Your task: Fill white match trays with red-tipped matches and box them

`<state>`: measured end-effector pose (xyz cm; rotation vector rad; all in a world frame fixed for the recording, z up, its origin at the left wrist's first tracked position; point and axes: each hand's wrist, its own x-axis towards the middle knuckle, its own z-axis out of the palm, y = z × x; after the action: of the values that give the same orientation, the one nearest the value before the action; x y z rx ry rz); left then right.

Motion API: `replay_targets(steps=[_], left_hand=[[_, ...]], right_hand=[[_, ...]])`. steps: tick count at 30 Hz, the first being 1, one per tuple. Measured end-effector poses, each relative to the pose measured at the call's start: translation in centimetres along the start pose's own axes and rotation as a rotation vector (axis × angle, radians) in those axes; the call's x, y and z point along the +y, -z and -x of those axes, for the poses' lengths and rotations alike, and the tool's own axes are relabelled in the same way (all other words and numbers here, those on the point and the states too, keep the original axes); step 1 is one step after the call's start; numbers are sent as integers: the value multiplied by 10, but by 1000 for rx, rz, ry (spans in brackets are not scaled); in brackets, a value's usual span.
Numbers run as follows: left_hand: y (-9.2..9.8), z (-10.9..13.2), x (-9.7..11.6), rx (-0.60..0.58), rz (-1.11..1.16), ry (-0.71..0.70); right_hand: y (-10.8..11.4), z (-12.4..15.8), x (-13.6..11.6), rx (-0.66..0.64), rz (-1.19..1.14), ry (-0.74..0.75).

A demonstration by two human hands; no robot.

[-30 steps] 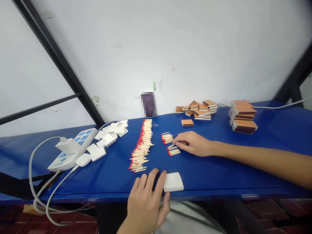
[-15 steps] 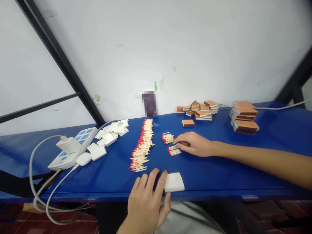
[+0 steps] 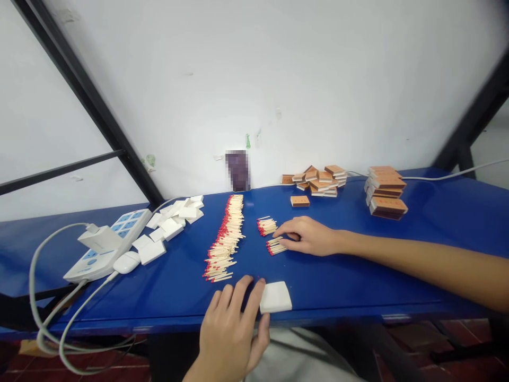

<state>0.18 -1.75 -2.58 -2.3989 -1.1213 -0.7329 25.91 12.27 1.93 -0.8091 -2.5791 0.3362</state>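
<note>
My right hand [image 3: 310,235] rests on the table over two small bunches of matches. Its index fingertip lies between the upper bunch [image 3: 266,226] and the lower bunch [image 3: 275,245], the thumb tip at the lower one's plain ends, with a gap between finger and thumb. At the front edge, my left hand [image 3: 233,329] has its fingers spread, the index fingertip against a small white matchbox tray [image 3: 275,297]. A long row of red-headed matches [image 3: 228,233] runs from the wall toward my left hand.
White trays [image 3: 172,228] lie heaped at left beside a power strip [image 3: 111,244] with plugs and looping cables. Orange matchboxes [image 3: 324,180] are piled by the wall; one matchbox [image 3: 299,201] lies apart. Stacked matchboxes [image 3: 385,191] stand further right.
The whole scene has shifted slightly left as the view turned. My right index finger and thumb have moved a little apart over the matches; my left hand stays beside the tray.
</note>
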Motion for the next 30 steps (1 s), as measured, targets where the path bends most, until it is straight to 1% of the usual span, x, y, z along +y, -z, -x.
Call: replay_targets(steps=[4,14,22,30], left_hand=[[-1,1,-2,-33,0,-2],[2,-3,2,32,20,15],[3,-4,3,23,20,18],[2,-3,3,40,-5,17]], right_hand=[[0,0,0,-14,22,-18],[0,-1,0,-26,14,-16],[0,-1,0,-13,-4,-11],[-1,-1,1,-23,7,-27]])
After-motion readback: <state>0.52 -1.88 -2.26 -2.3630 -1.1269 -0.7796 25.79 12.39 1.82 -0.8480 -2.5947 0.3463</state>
